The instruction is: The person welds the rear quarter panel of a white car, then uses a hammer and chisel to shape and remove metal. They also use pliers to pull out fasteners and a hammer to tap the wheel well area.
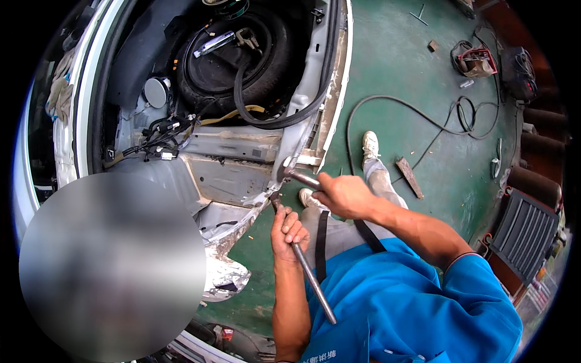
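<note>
My left hand (pixel 289 235) is closed around a long metal bar (pixel 313 284). Its upper end meets the torn lower corner of the car's rear body panel (pixel 233 184), and its other end slants down past my blue shirt. My right hand (pixel 346 195) grips a hammer (pixel 304 178) by its handle. The hammer head is at the panel's corner edge, just above the bar's tip; whether it touches the metal I cannot tell. Bare metal and chipped paint show along that edge.
A tyre (pixel 281 57) lies in the open trunk, with a black rubber seal (pixel 272 124) looped over it. Wiring (pixel 160 136) hangs at the left. A black cable (pixel 387 98) and a wooden piece (pixel 410 177) lie on the green floor. A blurred disc hides the lower left.
</note>
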